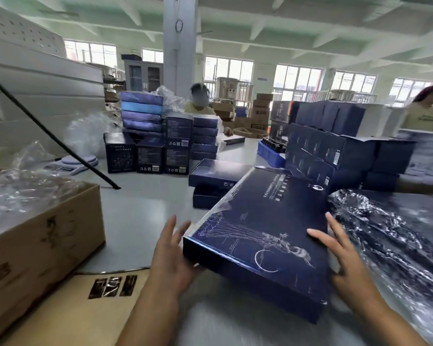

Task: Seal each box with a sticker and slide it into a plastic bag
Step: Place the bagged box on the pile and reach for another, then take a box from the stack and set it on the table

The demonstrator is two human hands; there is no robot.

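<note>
Box (pixel 260 236) tilted, left hand (pixel 171 255) propping corner, right hand (pixel 345 258) splayed against side

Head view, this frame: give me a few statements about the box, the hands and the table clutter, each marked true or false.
1. The left hand and the right hand both touch the dark blue box. True.
2. The box's top face is plain white. False: it is dark blue with pale line art.
3. A digital scale sits on the table at the left. True.
4. The cardboard carton holds blue boxes. False: crumpled clear plastic fills it.
</note>
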